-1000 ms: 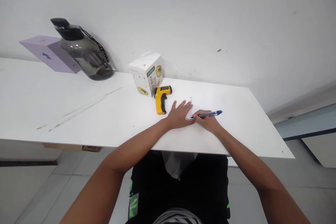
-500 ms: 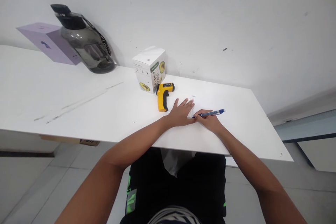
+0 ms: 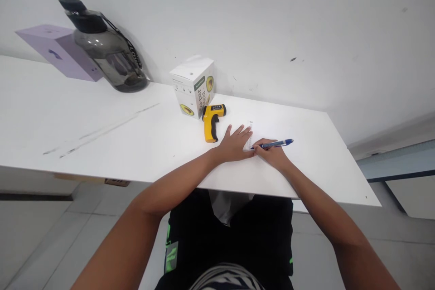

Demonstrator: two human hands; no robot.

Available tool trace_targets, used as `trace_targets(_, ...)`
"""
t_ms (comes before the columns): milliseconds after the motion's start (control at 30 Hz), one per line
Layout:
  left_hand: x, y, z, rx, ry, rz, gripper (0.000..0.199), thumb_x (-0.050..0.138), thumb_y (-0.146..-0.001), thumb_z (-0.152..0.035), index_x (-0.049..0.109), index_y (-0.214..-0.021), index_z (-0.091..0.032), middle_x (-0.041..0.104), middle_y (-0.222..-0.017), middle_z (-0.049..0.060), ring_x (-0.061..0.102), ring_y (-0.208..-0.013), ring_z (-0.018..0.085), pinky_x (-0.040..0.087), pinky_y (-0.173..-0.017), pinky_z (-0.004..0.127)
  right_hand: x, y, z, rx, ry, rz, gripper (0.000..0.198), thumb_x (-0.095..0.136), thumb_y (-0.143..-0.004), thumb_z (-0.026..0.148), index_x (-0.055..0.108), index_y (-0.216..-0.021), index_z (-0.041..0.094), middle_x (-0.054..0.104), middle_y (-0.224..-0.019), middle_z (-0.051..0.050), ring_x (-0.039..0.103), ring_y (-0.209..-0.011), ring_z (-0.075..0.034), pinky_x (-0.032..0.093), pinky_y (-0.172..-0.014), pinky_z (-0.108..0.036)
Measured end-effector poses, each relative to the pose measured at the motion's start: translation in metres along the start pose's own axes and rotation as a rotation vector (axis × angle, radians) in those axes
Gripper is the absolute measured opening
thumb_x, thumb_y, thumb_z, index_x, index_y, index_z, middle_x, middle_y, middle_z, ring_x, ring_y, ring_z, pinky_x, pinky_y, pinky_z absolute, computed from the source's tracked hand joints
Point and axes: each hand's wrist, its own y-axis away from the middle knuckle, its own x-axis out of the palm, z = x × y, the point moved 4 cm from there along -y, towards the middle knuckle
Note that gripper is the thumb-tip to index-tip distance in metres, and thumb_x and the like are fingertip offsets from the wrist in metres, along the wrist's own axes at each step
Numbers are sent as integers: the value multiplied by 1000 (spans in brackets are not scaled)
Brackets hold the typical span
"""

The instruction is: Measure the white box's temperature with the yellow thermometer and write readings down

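Observation:
A blue pen (image 3: 277,143) is held in my right hand (image 3: 272,153), its tip down at a small white paper (image 3: 249,138) that bears some writing. My left hand (image 3: 234,145) lies flat with fingers spread, covering part of that paper. Just beyond my left hand, a yellow and black infrared thermometer (image 3: 211,124) rests on the table. Behind it stands a white box (image 3: 193,86) printed with avocados and the words "Super Meal". The paper's lower part is hidden by my hands.
A grey transparent bottle (image 3: 110,56) with a black lid stands at the back left, in front of a lilac box (image 3: 61,54). The white table (image 3: 112,145) meets a wall behind; its front edge runs close to my legs.
The whole view has shifted slightly. My right hand and the pen have moved a little to the right relative to my left hand, which stays flat on the paper.

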Motion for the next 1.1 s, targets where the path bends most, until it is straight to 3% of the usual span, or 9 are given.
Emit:
trace_targets(233, -4, 2, -3, -18, 8, 29, 75, 43, -83, -62, 33, -143, -18, 24, -154, 7, 15, -143, 31, -2, -113, 57, 0, 0, 1, -2, -11, 35, 19, 56, -77, 34, 67, -71, 20, 65, -66, -1, 55, -61, -14, 43, -60, -28)
trace_targets(633, -5, 1, -1, 7, 9, 108, 85, 41, -79, -70, 25, -146, -20, 16, -156, 8, 7, -144, 31, -4, -112, 59, -3, 0, -2, 18, -47, -44, 19, 57, -75, 35, 67, -73, 19, 62, -67, -1, 53, -61, -14, 42, -58, -27)
trace_targets(1100, -8, 1, -3, -11, 16, 107, 73, 38, -85, -61, 28, -144, -19, 18, -156, 7, 8, -144, 28, -2, -113, 58, -2, 0, 2, -11, -16, -9, 17, 56, -76, 31, 66, -70, 18, 61, -62, 0, 50, -57, -12, 39, -56, -26)
